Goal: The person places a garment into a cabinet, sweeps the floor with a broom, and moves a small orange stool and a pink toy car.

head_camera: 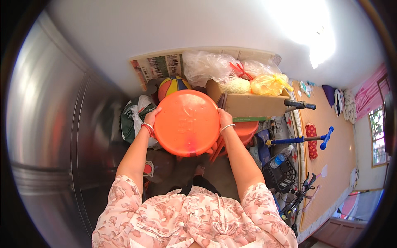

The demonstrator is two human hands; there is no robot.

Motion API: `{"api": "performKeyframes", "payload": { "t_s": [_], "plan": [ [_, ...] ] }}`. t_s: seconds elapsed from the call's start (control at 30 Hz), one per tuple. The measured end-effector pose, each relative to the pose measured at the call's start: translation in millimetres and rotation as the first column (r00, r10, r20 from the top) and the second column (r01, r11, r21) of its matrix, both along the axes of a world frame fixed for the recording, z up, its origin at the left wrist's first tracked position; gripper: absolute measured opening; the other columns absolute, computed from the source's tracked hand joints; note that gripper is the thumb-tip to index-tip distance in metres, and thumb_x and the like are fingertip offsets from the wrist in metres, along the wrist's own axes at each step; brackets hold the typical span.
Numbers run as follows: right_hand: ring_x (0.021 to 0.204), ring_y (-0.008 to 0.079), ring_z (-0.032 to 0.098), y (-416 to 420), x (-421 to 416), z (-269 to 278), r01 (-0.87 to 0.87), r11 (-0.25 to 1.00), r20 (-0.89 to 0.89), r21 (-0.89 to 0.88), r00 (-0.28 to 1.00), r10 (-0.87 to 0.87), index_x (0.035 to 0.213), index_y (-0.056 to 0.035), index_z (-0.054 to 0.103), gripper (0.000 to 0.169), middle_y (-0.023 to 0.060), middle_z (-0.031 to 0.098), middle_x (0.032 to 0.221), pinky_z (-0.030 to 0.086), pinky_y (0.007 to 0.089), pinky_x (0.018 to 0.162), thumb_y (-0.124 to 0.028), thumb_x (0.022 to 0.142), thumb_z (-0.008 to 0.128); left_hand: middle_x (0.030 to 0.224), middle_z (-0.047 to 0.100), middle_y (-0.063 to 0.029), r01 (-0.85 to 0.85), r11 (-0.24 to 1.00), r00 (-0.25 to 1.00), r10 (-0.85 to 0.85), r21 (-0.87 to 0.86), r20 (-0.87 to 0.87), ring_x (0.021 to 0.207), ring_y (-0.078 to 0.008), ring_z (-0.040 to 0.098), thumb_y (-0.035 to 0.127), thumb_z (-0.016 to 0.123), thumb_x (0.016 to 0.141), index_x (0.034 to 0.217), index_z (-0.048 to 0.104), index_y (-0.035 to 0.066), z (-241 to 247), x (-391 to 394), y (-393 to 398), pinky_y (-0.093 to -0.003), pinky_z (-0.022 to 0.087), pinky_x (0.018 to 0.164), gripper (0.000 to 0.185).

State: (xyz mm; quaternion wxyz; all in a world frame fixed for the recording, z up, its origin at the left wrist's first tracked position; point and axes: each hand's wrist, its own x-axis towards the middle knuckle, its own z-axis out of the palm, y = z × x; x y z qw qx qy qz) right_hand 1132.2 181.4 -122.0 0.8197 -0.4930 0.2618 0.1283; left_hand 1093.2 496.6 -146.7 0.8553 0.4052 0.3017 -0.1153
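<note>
Both hands grip a round orange plastic top (186,124), in front of my chest. Whether it is a stool seat or a lid cannot be told; its underside is hidden. Raised marks and a pinkish patch show on its face. My left hand (152,116) holds the left rim, a red band and a pale bangle at its wrist. On the opposite rim is my right hand (225,119), with a bangle too. Behind the top a multicoloured basketball (173,85) is partly covered. An orange-red plastic stool (246,131) stands beyond my right wrist, under a cardboard box (257,105).
Filled plastic bags (206,66) and a yellow bag (269,83) rest at the box. A shiny metal cabinet (46,124) walls the left. A tied bag (136,116) and a large bottle (159,166) sit near it. Rightward are a blue scooter (288,141), a bicycle basket (280,176) and a bed (332,164).
</note>
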Motion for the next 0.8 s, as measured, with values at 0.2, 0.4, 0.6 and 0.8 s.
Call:
{"api": "performKeyframes", "payload": {
  "t_s": [0.2, 0.4, 0.6, 0.8],
  "plan": [
    [0.085, 0.0222, 0.056, 0.3, 2.0, -91.9, -0.129, 0.980, -0.135, -0.153, 0.985, 0.108, 0.108, 0.0032, 0.051, 0.040, 0.0141, 0.056, 0.098, 0.046, 0.0321, 0.073, -0.016, 0.074, 0.055, 0.089, 0.062, -0.0110, 0.071, 0.960, 0.990, -0.036, 0.270, -0.135, 0.076, -0.0203, 0.061, 0.027, 0.060, 0.079, 0.098, 0.056, -0.003, -75.7, 3.8, -5.7, -0.0304, 0.050, 0.069, 0.036],
    [0.102, 0.0234, 0.050, 3.8, -6.9, -150.2, -0.337, 0.806, -0.148, -0.488, 0.941, 0.304, 0.123, 0.0019, 0.038, 0.058, 0.0163, 0.049, 0.115, 0.040, 0.0294, 0.086, -0.018, 0.073, 0.058, 0.092, 0.061, -0.0120, 0.172, 0.905, 0.958, -0.062, 0.390, -0.279, 0.077, -0.0208, 0.061, 0.028, 0.060, 0.080, 0.098, 0.055, -0.006, -142.8, 0.0, 14.4, -0.0295, 0.050, 0.068, 0.039],
    [0.112, 0.0264, 0.045, -3.0, -25.9, -168.7, -0.262, 0.868, -0.139, -0.421, 0.965, 0.224, 0.124, 0.0002, 0.039, 0.059, 0.0182, 0.045, 0.123, 0.036, 0.0303, 0.091, -0.018, 0.072, 0.059, 0.085, 0.062, -0.0123, 0.242, 0.847, 0.963, -0.151, 0.473, -0.222, 0.070, -0.0195, 0.060, 0.030, 0.061, 0.078, 0.088, 0.058, -0.006, -145.5, 6.6, 14.9, -0.0298, 0.048, 0.063, 0.037],
    [0.093, 0.0199, 0.052, -12.1, -133.0, -198.1, -0.064, 0.882, -0.144, -0.467, 0.990, -0.004, 0.121, 0.0007, 0.041, 0.058, 0.0136, 0.053, 0.110, 0.043, 0.0287, 0.074, -0.025, 0.073, 0.061, 0.090, 0.062, -0.0116, 0.366, 0.754, 0.930, -0.285, 0.546, -0.231, 0.074, -0.0188, 0.060, 0.029, 0.056, 0.083, 0.095, 0.058, -0.005, -162.0, 11.1, 28.3, -0.0287, 0.048, 0.066, 0.037]
  ]
}}
